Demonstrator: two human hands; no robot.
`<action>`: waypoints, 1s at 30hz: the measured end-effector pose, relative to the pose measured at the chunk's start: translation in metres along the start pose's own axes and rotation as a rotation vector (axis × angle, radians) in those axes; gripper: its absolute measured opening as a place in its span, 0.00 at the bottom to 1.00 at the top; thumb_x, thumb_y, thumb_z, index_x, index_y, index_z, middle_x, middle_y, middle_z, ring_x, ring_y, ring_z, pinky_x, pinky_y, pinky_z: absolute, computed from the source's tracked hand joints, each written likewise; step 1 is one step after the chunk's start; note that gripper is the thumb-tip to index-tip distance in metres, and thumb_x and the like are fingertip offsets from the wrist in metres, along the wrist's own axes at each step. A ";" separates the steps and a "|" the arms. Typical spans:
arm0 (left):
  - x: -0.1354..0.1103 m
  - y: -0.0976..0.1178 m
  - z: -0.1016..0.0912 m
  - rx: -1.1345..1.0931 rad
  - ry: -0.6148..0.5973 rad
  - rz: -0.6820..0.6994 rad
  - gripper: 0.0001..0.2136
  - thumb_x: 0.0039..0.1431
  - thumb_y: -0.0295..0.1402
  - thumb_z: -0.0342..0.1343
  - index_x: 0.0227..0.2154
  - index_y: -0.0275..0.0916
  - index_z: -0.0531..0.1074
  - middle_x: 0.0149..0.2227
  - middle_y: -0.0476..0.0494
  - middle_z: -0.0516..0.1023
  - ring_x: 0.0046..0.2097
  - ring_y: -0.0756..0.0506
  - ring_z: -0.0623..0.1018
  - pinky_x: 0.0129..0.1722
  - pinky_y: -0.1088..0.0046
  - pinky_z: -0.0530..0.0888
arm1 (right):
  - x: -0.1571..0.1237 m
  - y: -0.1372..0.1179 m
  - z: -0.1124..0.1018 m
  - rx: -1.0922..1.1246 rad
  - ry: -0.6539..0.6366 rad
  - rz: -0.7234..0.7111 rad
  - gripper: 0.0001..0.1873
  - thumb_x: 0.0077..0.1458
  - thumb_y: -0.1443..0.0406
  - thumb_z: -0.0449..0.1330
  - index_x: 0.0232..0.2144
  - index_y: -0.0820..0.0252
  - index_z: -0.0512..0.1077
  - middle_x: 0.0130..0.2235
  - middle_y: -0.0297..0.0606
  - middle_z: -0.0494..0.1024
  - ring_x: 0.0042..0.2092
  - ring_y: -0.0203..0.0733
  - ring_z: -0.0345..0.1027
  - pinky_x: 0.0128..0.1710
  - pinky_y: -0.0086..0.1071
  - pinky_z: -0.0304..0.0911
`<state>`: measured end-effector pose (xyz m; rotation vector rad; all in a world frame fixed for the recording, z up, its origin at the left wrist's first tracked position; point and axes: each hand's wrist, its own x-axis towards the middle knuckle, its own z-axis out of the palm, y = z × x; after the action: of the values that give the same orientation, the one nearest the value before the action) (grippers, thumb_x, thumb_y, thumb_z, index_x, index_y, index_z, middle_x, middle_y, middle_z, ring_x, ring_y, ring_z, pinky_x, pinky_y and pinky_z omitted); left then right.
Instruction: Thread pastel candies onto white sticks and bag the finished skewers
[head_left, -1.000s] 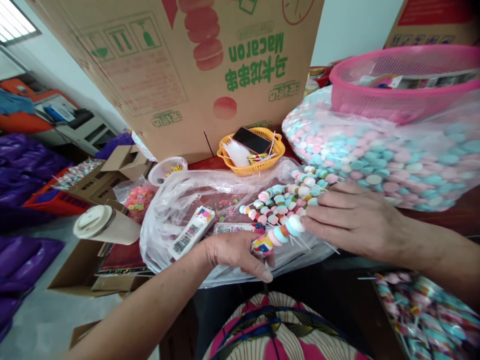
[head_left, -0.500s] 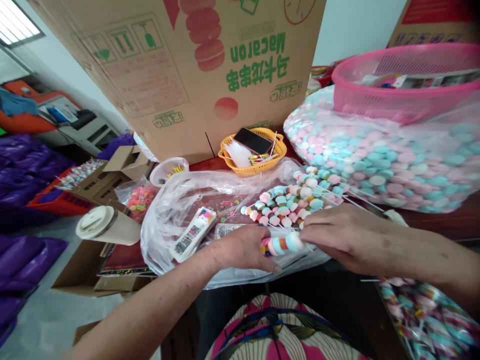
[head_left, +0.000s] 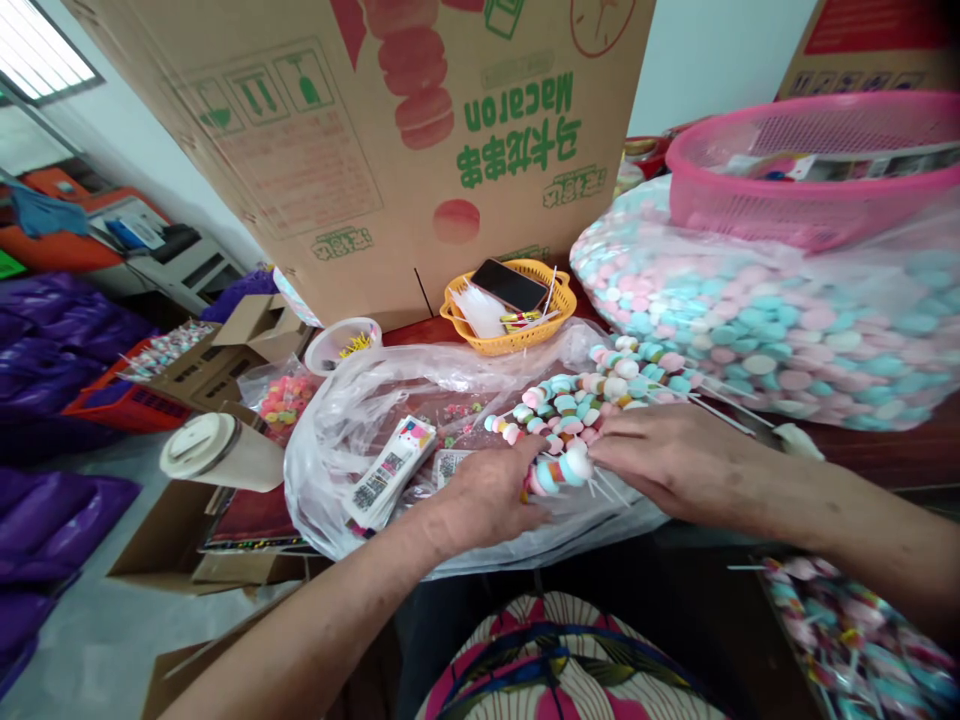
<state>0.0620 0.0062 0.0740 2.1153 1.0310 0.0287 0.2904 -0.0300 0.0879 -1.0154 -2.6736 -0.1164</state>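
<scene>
A short candy skewer (head_left: 559, 471) of pink, blue and white discs lies between both hands over a clear plastic sheet (head_left: 352, 420). My left hand (head_left: 491, 492) curls its fingers round the skewer's lower end. My right hand (head_left: 671, 455) pinches the white disc at its upper end. Just beyond the fingers lies a pile of finished candy skewers (head_left: 592, 395). A stack of printed label cards (head_left: 391, 470) rests on the sheet, left of my left hand.
A big clear bag of pastel candy discs (head_left: 757, 320) fills the right, with a pink basket (head_left: 810, 170) on top. A yellow basket (head_left: 510, 305) holds a phone. A large cardboard box (head_left: 375, 150) stands behind. A lidded cup (head_left: 217, 450) lies at left. Wrapped skewers (head_left: 862, 640) lie at lower right.
Both hands have moved the skewer slightly up and away, closer to the pile. The left fingers have closed further over its lower end.
</scene>
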 end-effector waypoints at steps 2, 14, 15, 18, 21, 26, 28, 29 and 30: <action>0.001 0.002 0.001 -0.103 -0.062 0.075 0.34 0.42 0.36 0.66 0.55 0.42 0.61 0.47 0.42 0.74 0.49 0.38 0.73 0.50 0.59 0.68 | 0.002 -0.001 -0.006 -0.087 0.128 -0.082 0.11 0.58 0.72 0.51 0.32 0.59 0.73 0.31 0.38 0.76 0.34 0.39 0.65 0.35 0.35 0.57; -0.001 -0.004 -0.008 -0.814 -0.550 0.018 0.48 0.40 0.37 0.69 0.63 0.42 0.47 0.23 0.58 0.67 0.20 0.55 0.66 0.20 0.79 0.67 | 0.006 -0.002 -0.015 -0.048 0.196 -0.226 0.13 0.60 0.72 0.48 0.32 0.60 0.71 0.31 0.38 0.74 0.35 0.40 0.61 0.35 0.37 0.53; 0.001 -0.003 -0.005 -0.762 -0.545 0.000 0.50 0.40 0.37 0.68 0.63 0.42 0.45 0.23 0.57 0.68 0.20 0.54 0.67 0.20 0.78 0.67 | 0.006 -0.004 -0.010 -0.018 0.185 -0.226 0.13 0.59 0.72 0.48 0.31 0.60 0.71 0.30 0.38 0.74 0.34 0.40 0.60 0.34 0.36 0.52; 0.010 0.002 0.005 -0.513 -0.424 0.044 0.50 0.39 0.35 0.68 0.64 0.42 0.46 0.32 0.49 0.73 0.29 0.48 0.73 0.30 0.70 0.72 | 0.010 -0.011 0.004 0.076 0.102 -0.195 0.11 0.54 0.73 0.51 0.29 0.61 0.72 0.28 0.37 0.73 0.32 0.39 0.61 0.32 0.34 0.52; 0.013 0.008 0.007 -0.251 -0.179 0.106 0.49 0.39 0.34 0.68 0.63 0.43 0.47 0.48 0.38 0.72 0.48 0.38 0.73 0.47 0.60 0.69 | 0.013 -0.013 0.017 0.110 -0.041 -0.093 0.08 0.49 0.74 0.54 0.25 0.61 0.71 0.28 0.37 0.74 0.31 0.38 0.63 0.29 0.32 0.52; -0.012 0.005 -0.021 -0.075 -0.040 0.068 0.46 0.41 0.43 0.67 0.62 0.44 0.51 0.55 0.36 0.68 0.54 0.35 0.69 0.52 0.57 0.65 | 0.004 -0.003 0.027 0.175 -0.059 0.101 0.11 0.57 0.71 0.51 0.27 0.61 0.72 0.28 0.37 0.74 0.30 0.37 0.66 0.29 0.30 0.54; -0.019 -0.003 -0.027 0.023 -0.064 0.031 0.35 0.42 0.41 0.66 0.55 0.43 0.62 0.51 0.39 0.73 0.50 0.36 0.71 0.49 0.59 0.66 | 0.001 0.001 0.024 0.239 0.002 0.097 0.12 0.59 0.70 0.50 0.29 0.61 0.72 0.29 0.37 0.74 0.31 0.37 0.66 0.31 0.30 0.56; -0.020 -0.007 -0.026 0.037 -0.099 0.007 0.28 0.43 0.40 0.65 0.50 0.42 0.67 0.47 0.41 0.75 0.48 0.37 0.73 0.47 0.62 0.67 | 0.001 0.001 0.022 0.260 0.017 0.078 0.12 0.59 0.70 0.49 0.30 0.61 0.72 0.29 0.37 0.74 0.32 0.38 0.66 0.32 0.30 0.56; -0.018 -0.010 -0.023 0.014 -0.150 -0.012 0.22 0.45 0.38 0.63 0.45 0.41 0.70 0.43 0.43 0.76 0.44 0.39 0.74 0.45 0.65 0.68 | 0.001 0.001 0.020 0.267 0.022 0.055 0.12 0.58 0.71 0.49 0.29 0.61 0.72 0.29 0.37 0.74 0.33 0.38 0.66 0.32 0.30 0.57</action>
<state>0.0351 0.0123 0.0893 2.0891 0.9567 -0.1409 0.2852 -0.0252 0.0692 -0.9927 -2.5516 0.2327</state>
